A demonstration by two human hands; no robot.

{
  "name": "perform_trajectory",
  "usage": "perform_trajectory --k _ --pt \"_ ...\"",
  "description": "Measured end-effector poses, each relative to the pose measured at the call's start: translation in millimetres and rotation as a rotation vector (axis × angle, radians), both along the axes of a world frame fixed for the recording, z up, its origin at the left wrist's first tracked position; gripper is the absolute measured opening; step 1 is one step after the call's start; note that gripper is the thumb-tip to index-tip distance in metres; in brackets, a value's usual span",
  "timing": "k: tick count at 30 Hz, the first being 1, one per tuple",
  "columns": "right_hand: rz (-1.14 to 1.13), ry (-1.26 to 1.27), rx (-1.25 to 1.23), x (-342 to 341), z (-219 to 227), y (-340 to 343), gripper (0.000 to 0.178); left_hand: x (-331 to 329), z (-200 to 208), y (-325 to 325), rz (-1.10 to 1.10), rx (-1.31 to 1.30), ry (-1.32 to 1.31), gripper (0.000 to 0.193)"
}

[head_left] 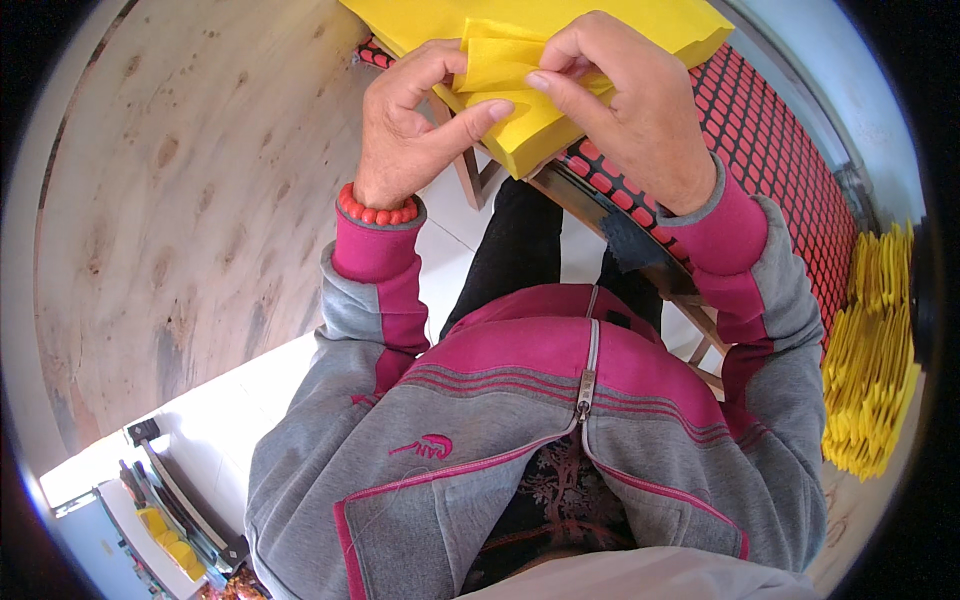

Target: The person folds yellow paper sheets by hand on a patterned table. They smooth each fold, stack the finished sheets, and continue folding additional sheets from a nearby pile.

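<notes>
A folded piece of yellow fabric (500,65), felt-like in texture, is between my two hands at the top of the view, over the table's near edge. My left hand (405,135) grips its left side, with the thumb laid along the front and the fingers partly behind the fold. At the right, my right hand (635,110) pinches a fold of the same fabric between thumb and curled forefinger. A wider yellow sheet (650,22) spreads beneath and beyond the hands; whether it is joined to the folded piece I cannot tell.
The table has a red-and-black patterned cover (770,130). A thick stack of folded yellow pieces (870,350) stands at the far right. To the left is a large pale wooden board (180,220). A tray of small items (160,530) sits at lower left.
</notes>
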State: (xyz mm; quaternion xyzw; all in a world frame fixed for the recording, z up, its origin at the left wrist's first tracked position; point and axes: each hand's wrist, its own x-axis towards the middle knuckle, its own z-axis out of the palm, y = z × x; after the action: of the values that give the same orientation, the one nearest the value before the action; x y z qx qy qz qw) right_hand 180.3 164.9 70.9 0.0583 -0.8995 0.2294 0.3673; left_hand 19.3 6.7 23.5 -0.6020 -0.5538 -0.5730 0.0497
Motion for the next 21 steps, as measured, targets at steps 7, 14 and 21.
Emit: perform_trajectory --k 7,14,21 --pt "-0.059 0.174 0.106 -1 -2 0 0.016 7 -7 4 0.152 0.035 0.094 0.018" --pt "0.198 0.191 0.289 5 -6 7 0.018 8 -13 9 0.114 0.107 -0.358 0.015" --pt "0.207 0.192 0.372 0 -22 4 0.017 -3 -24 5 0.020 0.140 -0.333 0.013"
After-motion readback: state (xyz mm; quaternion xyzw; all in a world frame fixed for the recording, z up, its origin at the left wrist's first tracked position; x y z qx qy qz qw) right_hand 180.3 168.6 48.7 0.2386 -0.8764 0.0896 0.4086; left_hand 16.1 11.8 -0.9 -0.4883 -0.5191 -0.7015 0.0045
